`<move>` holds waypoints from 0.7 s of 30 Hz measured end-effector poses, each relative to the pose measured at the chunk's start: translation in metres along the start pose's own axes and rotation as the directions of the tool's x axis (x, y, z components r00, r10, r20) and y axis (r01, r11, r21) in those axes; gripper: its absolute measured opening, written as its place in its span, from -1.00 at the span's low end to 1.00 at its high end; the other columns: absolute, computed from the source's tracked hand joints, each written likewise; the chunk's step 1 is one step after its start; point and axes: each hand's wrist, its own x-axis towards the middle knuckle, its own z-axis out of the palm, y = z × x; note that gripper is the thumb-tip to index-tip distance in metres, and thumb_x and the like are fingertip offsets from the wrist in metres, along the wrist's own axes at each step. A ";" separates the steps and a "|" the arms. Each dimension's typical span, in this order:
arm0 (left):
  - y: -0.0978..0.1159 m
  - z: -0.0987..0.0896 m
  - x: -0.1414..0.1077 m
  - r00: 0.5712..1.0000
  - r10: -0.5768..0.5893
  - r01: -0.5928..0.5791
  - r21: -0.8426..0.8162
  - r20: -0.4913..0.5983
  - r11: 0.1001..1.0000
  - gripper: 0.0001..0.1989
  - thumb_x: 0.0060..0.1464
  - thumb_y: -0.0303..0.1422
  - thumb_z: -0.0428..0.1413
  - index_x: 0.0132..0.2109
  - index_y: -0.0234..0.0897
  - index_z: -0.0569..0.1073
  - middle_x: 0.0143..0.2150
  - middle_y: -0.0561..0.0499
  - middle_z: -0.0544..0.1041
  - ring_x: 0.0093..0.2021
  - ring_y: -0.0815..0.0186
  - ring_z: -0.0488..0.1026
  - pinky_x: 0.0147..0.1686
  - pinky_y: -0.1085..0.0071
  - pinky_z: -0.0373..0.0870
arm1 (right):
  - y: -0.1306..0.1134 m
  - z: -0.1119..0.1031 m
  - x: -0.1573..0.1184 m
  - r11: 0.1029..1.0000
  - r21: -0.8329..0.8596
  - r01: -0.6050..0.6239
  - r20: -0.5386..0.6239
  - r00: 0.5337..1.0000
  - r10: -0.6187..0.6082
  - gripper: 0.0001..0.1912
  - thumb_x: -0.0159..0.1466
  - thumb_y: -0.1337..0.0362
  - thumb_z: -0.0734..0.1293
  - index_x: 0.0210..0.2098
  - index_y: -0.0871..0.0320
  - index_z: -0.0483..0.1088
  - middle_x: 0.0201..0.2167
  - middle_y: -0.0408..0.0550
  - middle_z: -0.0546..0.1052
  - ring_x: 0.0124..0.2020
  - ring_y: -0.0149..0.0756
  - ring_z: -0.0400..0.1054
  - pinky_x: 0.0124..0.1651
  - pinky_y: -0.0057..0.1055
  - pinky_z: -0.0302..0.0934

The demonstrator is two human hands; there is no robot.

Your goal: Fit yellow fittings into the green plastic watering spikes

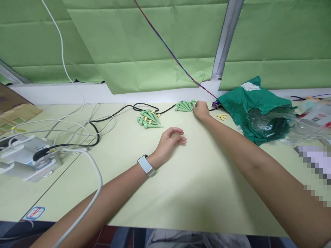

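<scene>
My right hand [201,110] reaches to the back of the table, its fingers closed on the rightmost green plant watering spike [193,103]. That spike is partly hidden by my fingers. Beside it, several more green spikes [183,106] lie fanned out in a row. My left hand [170,140] rests over the table with fingers loosely curved and apart, holding nothing. Behind and left of it lies another group of green spikes [150,118] with small yellow valves [146,119] fitted. Several loose yellow valves [221,117] are scattered to the right of my right hand.
A torn green plastic bag [232,100] with clear packaging [300,127] sits at the right. White power adapters [28,158] and tangled cables [97,132] cover the left side. A cardboard box [18,112] stands at the far left. One white cable [97,168] crosses above my left forearm.
</scene>
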 end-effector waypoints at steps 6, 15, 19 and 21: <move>-0.001 -0.001 0.001 1.000 -0.006 0.006 -0.015 0.000 1.000 -0.82 0.01 -0.49 0.22 -0.19 -0.33 0.45 -0.16 -0.06 0.50 -0.27 0.30 0.56 -0.16 0.24 0.52 | -0.004 0.007 0.005 0.999 -0.034 -0.039 0.008 0.999 0.039 -0.76 0.24 0.23 0.38 -0.15 0.21 0.53 -0.21 0.28 0.57 -0.14 0.03 0.46 -0.10 -0.19 0.32; 0.002 0.001 0.000 1.000 -0.016 0.016 -0.014 0.005 1.000 -0.84 0.01 -0.51 0.20 -0.21 -0.33 0.45 -0.16 -0.05 0.48 -0.27 0.31 0.56 -0.15 0.24 0.52 | -0.010 -0.004 -0.009 0.999 -0.042 -0.017 0.034 0.999 0.019 -0.74 0.29 0.23 0.31 -0.09 0.24 0.48 -0.14 0.29 0.53 -0.13 0.05 0.44 -0.10 -0.19 0.29; 0.002 0.002 -0.001 1.000 -0.009 0.009 -0.006 0.008 1.000 -0.84 -0.01 -0.49 0.21 -0.22 -0.32 0.46 -0.17 -0.04 0.49 -0.28 0.30 0.55 -0.18 0.25 0.52 | -0.024 -0.005 -0.027 0.995 -0.055 0.077 -0.040 0.996 -0.080 -0.68 0.30 0.30 0.26 0.03 0.23 0.41 0.05 0.28 0.43 -0.05 0.02 0.40 -0.03 -0.19 0.24; 0.003 0.002 -0.003 0.998 0.056 -0.055 0.010 -0.026 0.998 -0.89 0.01 -0.45 0.18 -0.25 -0.30 0.46 -0.21 -0.02 0.49 -0.32 0.31 0.53 -0.25 0.30 0.50 | -0.039 -0.003 -0.043 0.971 -0.010 0.241 -0.002 0.971 -0.241 -0.71 0.31 0.31 0.23 -0.01 0.21 0.42 0.03 0.23 0.44 -0.06 -0.03 0.38 -0.03 -0.23 0.22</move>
